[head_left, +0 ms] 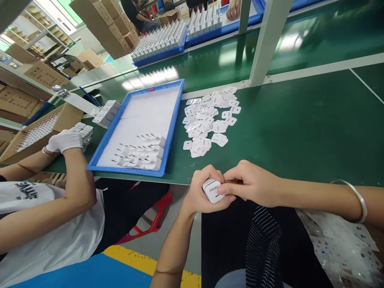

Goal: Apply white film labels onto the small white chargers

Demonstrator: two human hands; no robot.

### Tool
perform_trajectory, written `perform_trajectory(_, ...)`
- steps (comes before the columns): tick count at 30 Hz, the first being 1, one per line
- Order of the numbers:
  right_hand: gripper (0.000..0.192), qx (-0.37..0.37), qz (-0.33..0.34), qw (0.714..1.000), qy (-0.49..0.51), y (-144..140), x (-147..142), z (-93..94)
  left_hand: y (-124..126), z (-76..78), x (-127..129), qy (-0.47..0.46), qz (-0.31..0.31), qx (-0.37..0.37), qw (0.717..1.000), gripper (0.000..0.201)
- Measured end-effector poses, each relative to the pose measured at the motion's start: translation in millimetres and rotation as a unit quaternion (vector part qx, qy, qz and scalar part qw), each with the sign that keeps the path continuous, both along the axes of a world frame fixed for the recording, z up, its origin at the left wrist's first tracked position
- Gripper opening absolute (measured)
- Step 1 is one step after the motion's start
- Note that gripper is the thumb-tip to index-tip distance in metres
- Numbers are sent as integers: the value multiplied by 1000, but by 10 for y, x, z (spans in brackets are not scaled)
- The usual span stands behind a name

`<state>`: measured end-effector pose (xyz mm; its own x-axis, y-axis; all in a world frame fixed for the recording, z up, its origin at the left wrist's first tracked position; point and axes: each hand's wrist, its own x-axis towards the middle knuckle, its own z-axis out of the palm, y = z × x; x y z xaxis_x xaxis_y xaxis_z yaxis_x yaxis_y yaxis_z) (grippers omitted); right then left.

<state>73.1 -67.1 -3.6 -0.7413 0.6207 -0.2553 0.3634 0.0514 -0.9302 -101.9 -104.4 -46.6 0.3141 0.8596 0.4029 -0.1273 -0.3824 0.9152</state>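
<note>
1. Through the head camera I see the left hand (196,197) curled around a small white block (210,188), its fingers and thumb closed about the sides.
2. My right hand (255,182) meets it there, the thumb on the block's printed face and the other fingers bent in near its edge; I cannot tell whether they pinch the block itself.
3. The block sits up in the grip by the near edge of the green worktop (300,132), its lettered face towards me.
4. Just beyond the hands, I have a loose pile of white labels (204,124) lying on the worktop, some overlapping, several with print showing.
5. To the left of the pile is a blue-rimmed tray (127,173); white blocks with pins (154,154) stand in rows in its near part, pins upward.
6. Further left, a co-worker's gloved hands (66,141) are at a cluster of white blocks (84,130), next to an open carton (31,146) of pinned pieces.
7. Clear plastic bags (345,248) lie at my lower right.
</note>
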Motion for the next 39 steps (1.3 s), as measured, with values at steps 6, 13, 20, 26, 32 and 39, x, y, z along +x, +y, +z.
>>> perform_trajectory(6, 57, 43, -6, 999, -32, -57, -16, -23, -3, 25, 18, 6, 8, 16, 1000, 33)
perform_trajectory(13, 58, 5, 1, 999, -49, -39, -20, -16, -19, 10, 3, 34, 21, 13, 999, 34)
perform_trajectory(20, 54, -58, -14, 997, -58, -24, -24, 33, -3, 22, 2, 57, 31, 26, 998, 33)
perform_trajectory(26, 53, -127, 1, 991, -41, 12, -14, 59, -10, 28, 4, 45, 16, 14, 999, 34)
perform_trajectory(32, 54, -133, -15, 991, -8, 45, -7, 23, 17, 29, -30, 17, -40, -15, 999, 31)
perform_trajectory(39, 51, -174, -17, 982, 69, 87, -37, -59, 43, -12, -38, -10, 5, -75, 997, 32)
